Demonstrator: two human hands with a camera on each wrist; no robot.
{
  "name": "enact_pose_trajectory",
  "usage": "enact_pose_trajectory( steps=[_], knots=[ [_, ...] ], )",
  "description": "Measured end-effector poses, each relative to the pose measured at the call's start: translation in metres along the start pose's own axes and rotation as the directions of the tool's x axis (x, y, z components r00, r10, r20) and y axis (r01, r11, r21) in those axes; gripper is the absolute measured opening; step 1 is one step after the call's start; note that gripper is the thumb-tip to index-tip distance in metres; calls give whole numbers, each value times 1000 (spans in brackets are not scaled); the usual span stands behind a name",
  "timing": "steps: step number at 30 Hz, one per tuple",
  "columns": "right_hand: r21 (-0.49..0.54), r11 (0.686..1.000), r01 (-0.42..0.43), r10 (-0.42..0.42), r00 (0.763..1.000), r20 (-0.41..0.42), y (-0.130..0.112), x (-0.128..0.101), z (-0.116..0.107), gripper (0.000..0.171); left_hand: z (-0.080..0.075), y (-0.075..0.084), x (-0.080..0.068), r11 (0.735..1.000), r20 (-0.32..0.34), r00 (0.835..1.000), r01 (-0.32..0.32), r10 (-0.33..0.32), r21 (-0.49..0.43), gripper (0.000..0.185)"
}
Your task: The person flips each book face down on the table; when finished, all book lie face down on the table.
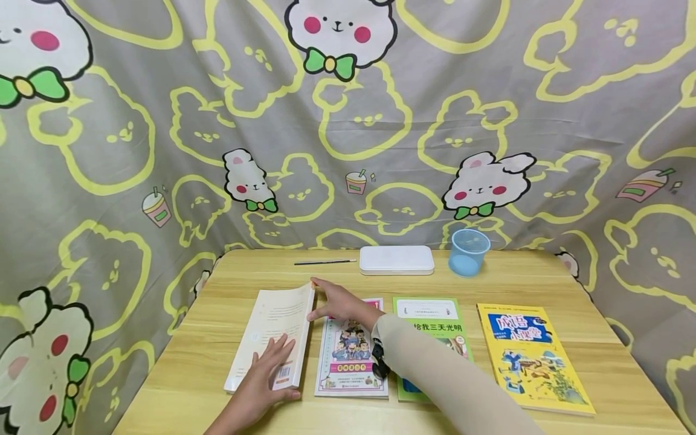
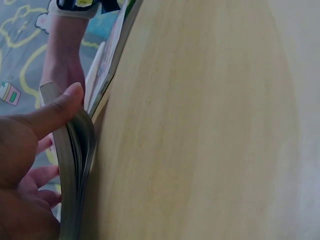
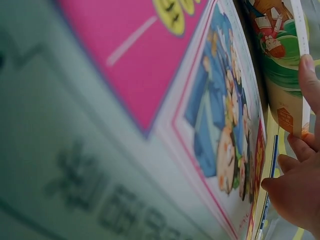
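A thick cream book [image 1: 274,314] lies at the left of the table, its pale face with small print and a barcode upward. My left hand [image 1: 266,374] rests on its lower part, fingers spread over the face. In the left wrist view the thumb [image 2: 62,107] presses across the edge of the book [image 2: 65,150], whose pages bow slightly. My right hand [image 1: 342,302] reaches over and holds the book's upper right edge between thumb and fingers. The right wrist view shows this hand [image 3: 295,185] at the edge of the book, with a coloured picture on its side [image 3: 280,60].
To the right lie a pink-and-white comic-style book [image 1: 353,368], a green book [image 1: 429,308] partly under the right sleeve [image 1: 435,368], and a yellow book [image 1: 535,356]. Behind them are a dark pencil [image 1: 325,262], a white case [image 1: 397,260] and a blue cup [image 1: 469,254].
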State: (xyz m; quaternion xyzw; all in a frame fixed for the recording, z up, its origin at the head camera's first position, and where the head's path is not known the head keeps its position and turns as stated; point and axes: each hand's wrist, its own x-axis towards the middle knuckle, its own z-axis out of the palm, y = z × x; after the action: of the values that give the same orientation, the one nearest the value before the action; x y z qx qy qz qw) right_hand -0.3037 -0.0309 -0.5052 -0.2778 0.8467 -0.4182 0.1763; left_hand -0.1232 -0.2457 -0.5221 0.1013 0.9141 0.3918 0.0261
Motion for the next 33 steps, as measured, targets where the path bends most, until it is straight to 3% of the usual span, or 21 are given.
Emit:
enact_pose_trajectory(
  steps=[8, 23, 33],
  knots=[
    [-54, 999, -8, 9, 1000, 19, 4, -2, -1, 104, -3, -2, 1, 999, 45, 998, 40, -40, 5, 104],
    [-146, 989, -25, 24, 1000, -8, 14, 0, 6, 106, -1, -5, -1, 997, 9, 1000, 11, -12, 81, 102],
    [-130, 990, -61, 55, 997, -48, 10, 1, 10, 100, -6, -7, 0, 998, 50, 997, 55, -55, 11, 103]
  ],
)
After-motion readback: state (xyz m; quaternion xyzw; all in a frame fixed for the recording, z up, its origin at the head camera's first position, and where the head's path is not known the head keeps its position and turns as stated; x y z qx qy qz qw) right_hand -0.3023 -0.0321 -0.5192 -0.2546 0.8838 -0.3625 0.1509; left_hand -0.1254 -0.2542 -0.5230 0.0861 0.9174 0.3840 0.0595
